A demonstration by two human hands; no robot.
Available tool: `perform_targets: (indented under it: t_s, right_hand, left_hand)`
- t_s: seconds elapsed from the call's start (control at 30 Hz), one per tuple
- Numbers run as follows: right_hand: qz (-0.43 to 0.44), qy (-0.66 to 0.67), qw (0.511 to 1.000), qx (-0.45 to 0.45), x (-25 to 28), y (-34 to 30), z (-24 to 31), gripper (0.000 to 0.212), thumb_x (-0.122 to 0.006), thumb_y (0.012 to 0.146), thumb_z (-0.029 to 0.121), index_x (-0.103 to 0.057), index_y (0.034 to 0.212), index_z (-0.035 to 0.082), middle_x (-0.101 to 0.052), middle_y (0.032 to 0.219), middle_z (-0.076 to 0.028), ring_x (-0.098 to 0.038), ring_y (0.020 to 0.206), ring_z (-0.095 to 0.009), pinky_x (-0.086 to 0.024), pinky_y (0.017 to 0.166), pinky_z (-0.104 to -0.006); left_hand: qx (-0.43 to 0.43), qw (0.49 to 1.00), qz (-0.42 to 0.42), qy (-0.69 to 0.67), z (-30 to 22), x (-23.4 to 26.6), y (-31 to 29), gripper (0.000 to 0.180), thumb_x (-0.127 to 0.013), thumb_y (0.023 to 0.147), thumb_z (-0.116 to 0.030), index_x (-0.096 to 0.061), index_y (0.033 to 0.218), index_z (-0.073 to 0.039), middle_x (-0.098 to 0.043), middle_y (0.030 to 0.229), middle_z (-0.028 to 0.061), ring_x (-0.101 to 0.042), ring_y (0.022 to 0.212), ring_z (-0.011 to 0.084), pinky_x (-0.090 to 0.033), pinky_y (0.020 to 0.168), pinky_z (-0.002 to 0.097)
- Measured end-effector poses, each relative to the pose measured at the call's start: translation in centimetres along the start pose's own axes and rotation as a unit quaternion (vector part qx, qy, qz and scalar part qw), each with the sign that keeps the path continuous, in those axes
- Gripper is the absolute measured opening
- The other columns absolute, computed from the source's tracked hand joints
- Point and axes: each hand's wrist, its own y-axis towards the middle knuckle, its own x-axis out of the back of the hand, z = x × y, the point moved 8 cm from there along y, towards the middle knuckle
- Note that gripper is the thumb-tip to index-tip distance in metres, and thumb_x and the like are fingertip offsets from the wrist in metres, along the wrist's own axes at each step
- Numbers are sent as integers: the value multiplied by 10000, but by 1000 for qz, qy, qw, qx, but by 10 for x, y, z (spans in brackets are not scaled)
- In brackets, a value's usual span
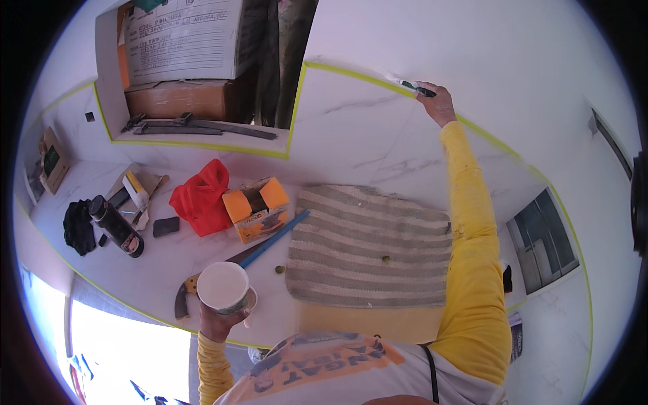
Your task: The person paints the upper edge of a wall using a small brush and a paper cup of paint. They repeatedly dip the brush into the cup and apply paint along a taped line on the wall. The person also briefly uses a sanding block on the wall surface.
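Note:
My left hand (217,322) is closed around a white round tub (223,286), held above the counter's front edge. A second pale cup-like rim (252,298) shows beside the tub, partly hidden by it. With my right arm stretched far out, my right hand (437,104) grips a putty knife (418,89) with a dark handle. The knife's tip is at the white wall, just along the yellow-green tape (358,73) that borders the marbled tiles. A whitish smear lies on the wall near the tip.
On the marbled counter are a striped cloth (370,246), a handsaw (253,251), an orange box (256,210), a red bag (202,197), a black bottle (116,226) and a black cloth (79,227). A wall niche holds a cardboard box (177,101). A recessed opening (543,239) sits at right.

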Motion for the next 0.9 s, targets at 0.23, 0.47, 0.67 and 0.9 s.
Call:
perform_targets:
  t_s: [0.23, 0.47, 0.67, 0.9]
  right_hand:
    - [-45, 202, 970, -131, -2, -10, -50, 321, -757, 847, 241, -733, 1119, 72, -714, 900, -38, -627, 708, -132, -518, 677, -272]
    - [-306, 62, 918, -244, 123, -70, -200, 354, -708, 865, 291, -712, 1183, 136, -740, 946, -89, -692, 788, -226, -540, 752, -343]
    - [-355, -92, 911, -187, 85, -64, -150, 302, -556, 928, 418, -668, 1129, 222, -727, 952, -134, -680, 898, -367, -525, 790, -474]
    - [-113, -27, 993, -16, -72, -3, 18, 266, -584, 926, 351, -669, 1023, 119, -707, 880, -142, -662, 853, -358, -513, 779, -467]
  left_hand:
    - [-30, 999, -36, -28, -31, -1, 5, 688, -907, 605, -186, -572, 1181, -14, -669, 1038, 79, -644, 926, 191, -533, 847, 354]
    - [30, 995, -8, -90, -22, 8, -3, 818, -931, 643, -333, -529, 1278, -8, -646, 1137, 93, -633, 1028, 210, -518, 910, 369]
    - [19, 998, -24, -62, -31, 11, -12, 829, -924, 638, -313, -528, 1296, -1, -651, 1145, 97, -631, 1024, 208, -508, 923, 361]
    - [11, 999, -4, -50, -39, 4, -5, 823, -919, 638, -354, -547, 1281, 1, -653, 1148, 96, -630, 1027, 209, -507, 915, 354]
